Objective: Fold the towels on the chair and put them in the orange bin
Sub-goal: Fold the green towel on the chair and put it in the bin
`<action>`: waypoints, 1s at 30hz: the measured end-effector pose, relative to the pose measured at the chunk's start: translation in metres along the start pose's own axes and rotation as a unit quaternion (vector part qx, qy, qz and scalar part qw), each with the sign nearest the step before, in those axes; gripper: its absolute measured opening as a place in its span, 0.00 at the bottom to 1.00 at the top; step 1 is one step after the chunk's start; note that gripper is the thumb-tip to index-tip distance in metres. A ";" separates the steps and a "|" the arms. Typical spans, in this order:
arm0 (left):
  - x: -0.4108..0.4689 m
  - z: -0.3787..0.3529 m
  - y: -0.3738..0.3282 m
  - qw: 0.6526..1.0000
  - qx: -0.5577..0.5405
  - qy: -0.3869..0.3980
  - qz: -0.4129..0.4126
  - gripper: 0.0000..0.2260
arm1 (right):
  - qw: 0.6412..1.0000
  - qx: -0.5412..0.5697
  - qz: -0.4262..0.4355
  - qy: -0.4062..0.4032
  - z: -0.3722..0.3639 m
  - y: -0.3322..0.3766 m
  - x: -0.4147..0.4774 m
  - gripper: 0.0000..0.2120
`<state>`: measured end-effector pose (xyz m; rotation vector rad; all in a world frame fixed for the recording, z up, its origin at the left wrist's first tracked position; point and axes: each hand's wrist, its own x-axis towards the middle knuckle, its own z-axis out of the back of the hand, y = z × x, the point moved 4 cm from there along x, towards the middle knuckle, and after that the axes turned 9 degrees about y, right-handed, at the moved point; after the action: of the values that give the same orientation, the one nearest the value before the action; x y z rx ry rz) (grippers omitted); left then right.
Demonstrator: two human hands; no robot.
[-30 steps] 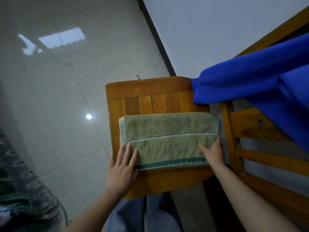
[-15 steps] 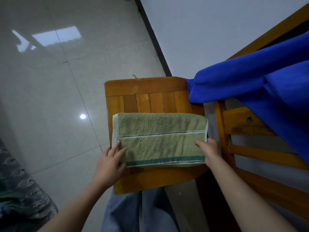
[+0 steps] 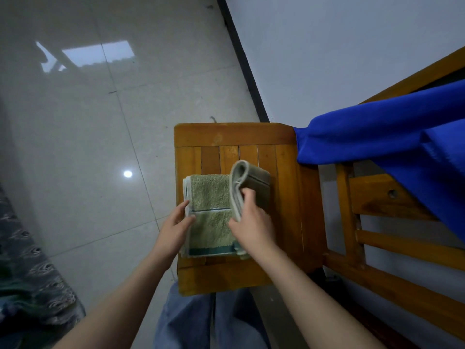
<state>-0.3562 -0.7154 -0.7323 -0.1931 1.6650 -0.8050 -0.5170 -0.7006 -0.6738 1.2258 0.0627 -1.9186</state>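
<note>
One olive-green towel [image 3: 210,195], raised end pinched in right hand [image 3: 253,224], left hand [image 3: 173,229] flat on edge

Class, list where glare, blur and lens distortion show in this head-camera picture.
Head view: the glossy floor mirrors a window and a small bright light spot; the lifted fold of the towel and the right hand are softly motion-blurred; the wide lens slants the rails of the chair at right.

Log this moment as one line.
step: folding green towel; right hand: grips lifted right end; left hand: rests on left edge; orange bin: not in view
</note>
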 end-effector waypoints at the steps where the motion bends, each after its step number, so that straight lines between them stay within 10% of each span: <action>1: 0.000 0.001 -0.002 1.000 -0.018 -0.004 0.005 0.20 | 0.999 0.036 0.006 0.009 -0.011 0.007 0.007 0.26; 14: 0.002 0.008 -0.006 0.997 -0.067 -0.001 0.032 0.21 | 0.979 0.101 0.077 0.160 -0.066 0.011 0.029 0.25; 18: 0.009 0.012 -0.008 0.992 0.091 -0.082 0.003 0.24 | 0.991 0.107 0.072 -0.033 -0.033 -0.012 0.034 0.16; 21: 0.009 0.004 -0.020 0.911 0.366 -0.182 -0.051 0.29 | 0.960 -0.087 0.088 -0.251 -0.017 -0.028 0.038 0.25; 26: 0.035 -0.029 -0.017 0.700 0.647 -0.104 -0.285 0.28 | 0.897 -0.349 0.194 -0.193 -0.041 -0.047 0.070 0.34; 30: 0.066 -0.012 -0.002 0.665 0.686 -0.096 -0.279 0.28 | 0.890 -0.360 0.207 -0.186 -0.050 -0.053 0.086 0.36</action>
<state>-0.3859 -0.7471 -0.7839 0.3030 0.3952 -2.2047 -0.5309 -0.6969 -0.7852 0.3264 0.2636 -1.5001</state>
